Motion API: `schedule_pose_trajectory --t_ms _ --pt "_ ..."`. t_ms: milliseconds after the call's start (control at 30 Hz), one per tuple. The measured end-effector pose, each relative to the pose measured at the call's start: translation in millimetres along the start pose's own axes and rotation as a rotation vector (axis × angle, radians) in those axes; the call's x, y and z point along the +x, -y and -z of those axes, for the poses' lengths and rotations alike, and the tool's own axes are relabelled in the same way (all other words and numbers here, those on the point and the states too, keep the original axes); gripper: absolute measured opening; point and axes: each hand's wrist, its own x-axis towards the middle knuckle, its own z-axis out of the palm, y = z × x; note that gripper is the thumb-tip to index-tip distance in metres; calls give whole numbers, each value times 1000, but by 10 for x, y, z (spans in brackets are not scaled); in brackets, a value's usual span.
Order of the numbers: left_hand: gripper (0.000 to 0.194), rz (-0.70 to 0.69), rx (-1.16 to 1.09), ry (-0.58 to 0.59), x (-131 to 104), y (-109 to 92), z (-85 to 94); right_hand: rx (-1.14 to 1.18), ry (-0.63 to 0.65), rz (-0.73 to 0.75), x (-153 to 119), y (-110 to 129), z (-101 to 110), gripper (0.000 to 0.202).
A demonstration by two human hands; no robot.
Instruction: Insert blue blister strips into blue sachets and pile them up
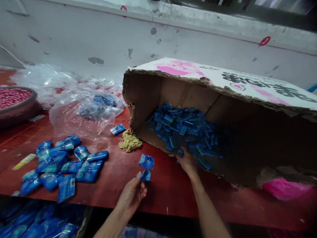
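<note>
My left hand (133, 190) is closed on a small blue pouch (145, 175), its mouth spread apart, above the red table. Just beyond it lies a flat blue printed packet (146, 161). My right hand (187, 162) is at the front edge of a cardboard box (170, 82) lying on its side. Its fingers are closed around a small dark-blue piece (180, 152). Behind that hand, inside the box, spreads a heap of similar small blue pieces (183, 122); their exact kind is blurred. Filled blue pouches (90, 170) are piled to the left.
A crumpled yellow cloth (130, 141) and another blue packet (118, 129) lie beside the box. Clear plastic bags (74, 115) cover the back left, near a bowl (22, 109) of pink pellets. Below the table edge sit more blue pouches (42, 221). Pink plastic (284, 189) is at right.
</note>
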Motion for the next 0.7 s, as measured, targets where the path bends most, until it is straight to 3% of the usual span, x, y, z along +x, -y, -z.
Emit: schedule_pose_trajectory --t_ms 100,233,400,700 --pt "22 -64 31 22 25 25 14 220 35 -13 -133 30 -32 30" --pt "31 -169 75 7 59 37 24 481 101 -47 -515 202 -112 35" --pt "31 -301 132 -20 97 50 44 1060 374 -171 -890 427 -172 41" --pt "27 -574 382 -64 54 43 118 1165 438 -233 -1008 443 -238 34"
